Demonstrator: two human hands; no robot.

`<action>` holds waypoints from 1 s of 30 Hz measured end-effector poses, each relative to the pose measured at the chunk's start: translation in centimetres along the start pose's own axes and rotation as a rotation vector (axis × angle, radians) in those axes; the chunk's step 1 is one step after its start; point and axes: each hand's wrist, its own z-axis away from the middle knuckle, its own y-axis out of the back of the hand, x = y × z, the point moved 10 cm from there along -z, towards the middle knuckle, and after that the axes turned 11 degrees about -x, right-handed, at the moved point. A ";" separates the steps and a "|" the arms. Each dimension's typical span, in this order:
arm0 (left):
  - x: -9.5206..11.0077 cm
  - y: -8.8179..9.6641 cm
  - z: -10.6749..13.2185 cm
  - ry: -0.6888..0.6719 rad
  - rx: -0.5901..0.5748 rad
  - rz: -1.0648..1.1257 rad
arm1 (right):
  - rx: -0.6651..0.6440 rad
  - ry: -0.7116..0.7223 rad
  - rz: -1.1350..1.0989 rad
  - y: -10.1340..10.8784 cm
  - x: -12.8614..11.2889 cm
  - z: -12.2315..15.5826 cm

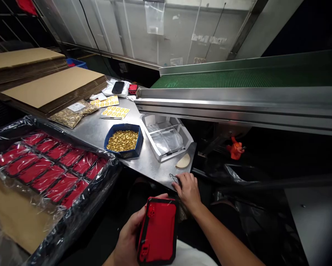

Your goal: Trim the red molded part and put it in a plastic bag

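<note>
1. The red-and-black protective case (159, 231) is at six o'clock in the view, upright, its red back facing the camera, over the person's lap.
2. The left hand (129, 227), at nine o'clock from the case, has its fingers wrapped around the case's side.
3. The right hand (187, 189) is at one o'clock from the case, at the table (151, 170) edge, fingers bent at a small metal piece (172, 176); I cannot tell whether they grip it.
4. Just beyond that hand, at twelve o'clock, lies a cream half-round piece (183, 161).
5. Also at twelve from the case: a white tray (166, 158) with clear plastic bags (168, 140).
6. At eleven: a blue bin (141, 141) of gold-coloured small parts (123, 140).
7. At ten: a box lined with black plastic (80, 212), holding rows of red cases (53, 181).
8. At one, farther off: a green conveyor belt (224, 78).
</note>
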 end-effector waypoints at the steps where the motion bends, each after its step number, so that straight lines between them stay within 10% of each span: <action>1: 0.5 0.3 0.2 -0.027 0.029 -0.142 | -0.007 -0.002 0.001 0.1 -0.1 -0.1; 9: 4.3 0.0 1.4 -0.277 0.165 -0.861 | -0.275 -0.229 -1.052 4.7 -4.7 3.4; 14: 5.2 -1.6 1.3 -0.366 0.098 -1.077 | -0.419 -0.128 -1.236 7.3 -9.4 4.8; 30: 4.0 -1.5 0.9 -0.439 0.153 -1.095 | -0.212 -0.337 -1.488 3.8 -4.6 3.8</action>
